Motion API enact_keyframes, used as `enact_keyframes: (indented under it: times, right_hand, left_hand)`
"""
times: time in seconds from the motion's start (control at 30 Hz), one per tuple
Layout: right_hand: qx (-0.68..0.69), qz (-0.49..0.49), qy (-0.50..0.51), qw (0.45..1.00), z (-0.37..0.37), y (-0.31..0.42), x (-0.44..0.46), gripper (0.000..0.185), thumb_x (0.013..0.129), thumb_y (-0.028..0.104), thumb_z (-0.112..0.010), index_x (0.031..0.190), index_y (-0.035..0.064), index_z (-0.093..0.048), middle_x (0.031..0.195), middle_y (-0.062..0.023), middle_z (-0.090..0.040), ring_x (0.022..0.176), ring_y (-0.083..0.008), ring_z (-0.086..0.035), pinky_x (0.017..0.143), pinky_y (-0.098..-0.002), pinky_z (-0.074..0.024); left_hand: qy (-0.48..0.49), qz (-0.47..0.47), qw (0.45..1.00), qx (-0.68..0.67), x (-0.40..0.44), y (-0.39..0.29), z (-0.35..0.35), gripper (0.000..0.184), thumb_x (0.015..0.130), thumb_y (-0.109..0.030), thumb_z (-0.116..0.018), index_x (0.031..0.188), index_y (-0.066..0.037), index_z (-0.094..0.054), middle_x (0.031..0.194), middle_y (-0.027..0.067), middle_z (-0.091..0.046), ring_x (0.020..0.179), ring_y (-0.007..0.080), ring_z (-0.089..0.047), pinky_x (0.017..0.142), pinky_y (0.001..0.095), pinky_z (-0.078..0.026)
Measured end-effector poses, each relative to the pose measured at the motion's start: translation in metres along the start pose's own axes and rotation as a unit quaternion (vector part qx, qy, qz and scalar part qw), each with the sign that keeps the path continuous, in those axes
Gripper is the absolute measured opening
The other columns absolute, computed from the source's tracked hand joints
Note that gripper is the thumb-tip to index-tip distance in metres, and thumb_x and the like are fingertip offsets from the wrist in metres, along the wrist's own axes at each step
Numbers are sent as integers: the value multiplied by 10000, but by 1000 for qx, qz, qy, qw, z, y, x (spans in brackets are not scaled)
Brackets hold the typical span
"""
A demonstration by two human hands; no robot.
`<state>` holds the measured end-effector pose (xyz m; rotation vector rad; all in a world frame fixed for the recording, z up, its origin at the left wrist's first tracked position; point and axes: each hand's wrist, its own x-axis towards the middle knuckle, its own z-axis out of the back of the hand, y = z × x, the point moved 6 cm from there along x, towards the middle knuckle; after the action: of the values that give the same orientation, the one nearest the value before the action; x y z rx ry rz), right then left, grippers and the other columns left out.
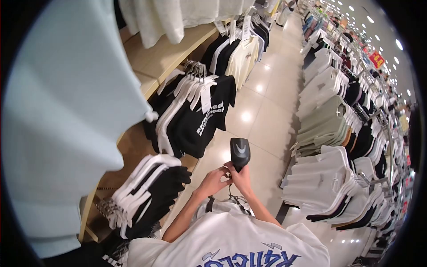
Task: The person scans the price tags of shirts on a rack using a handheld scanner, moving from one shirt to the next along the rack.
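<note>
A black barcode scanner [240, 152] is upright in front of my chest, its head pointing away from me. My right hand [241, 179] is wrapped round its handle. Close against it, my left hand [215, 182] has its fingers drawn together by the base of the handle. What those fingertips pinch is too small to make out. A thin dark cord [231, 192] hangs below the hands, in front of my white shirt [240, 233].
Black printed T-shirts [195, 118] hang at left, below a wooden shelf [171, 49]. More dark garments on white hangers [153, 189] are nearer. A pale blue garment [66, 115] fills the left edge. Clothes racks [320, 169] line the right, beyond a tiled aisle [262, 120].
</note>
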<state>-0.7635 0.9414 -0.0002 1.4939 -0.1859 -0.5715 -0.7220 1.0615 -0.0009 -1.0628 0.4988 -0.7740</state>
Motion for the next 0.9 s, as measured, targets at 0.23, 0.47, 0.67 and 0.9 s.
enact_keyframes:
  times: [0.23,0.47,0.67,0.9]
  right_hand:
    - [25,32,-64,997,30,12,69,151,945,119,-637,982,-25,-656,874,-98,-727,791,-135,-660,687,-300,-530]
    - [72,75,-49,993,68,60,176,148,915,110,-672,926,-29,-623,796,-69,-669,760,-150,-641,731,-323,-512]
    - [115,50,42,991,104,121,301,205,925,172,-696,936,-7,-596,716,-13,-572,586,-106,-568,560,-264,-496]
    - [75,48,138,986,107,177,382,186,910,152,-714,927,1,-606,729,-6,-589,576,-91,-541,521,-264,-447]
  left_hand:
    - [9,26,1000,2,76,-7,21,279,872,-161,-722,1077,19,-663,1047,153,-687,912,273,-688,812,381,-530]
    - [-144,46,987,-56,183,7,65,201,961,-135,-638,1080,23,-675,1002,107,-717,914,185,-702,816,310,-541]
    - [-245,36,949,-194,307,-22,114,270,1026,-186,-555,1171,37,-603,1016,109,-691,935,168,-681,870,297,-528]
    - [-369,-4,919,-138,402,-62,178,381,1007,-187,-586,1328,6,-512,1147,122,-641,996,170,-661,896,303,-498]
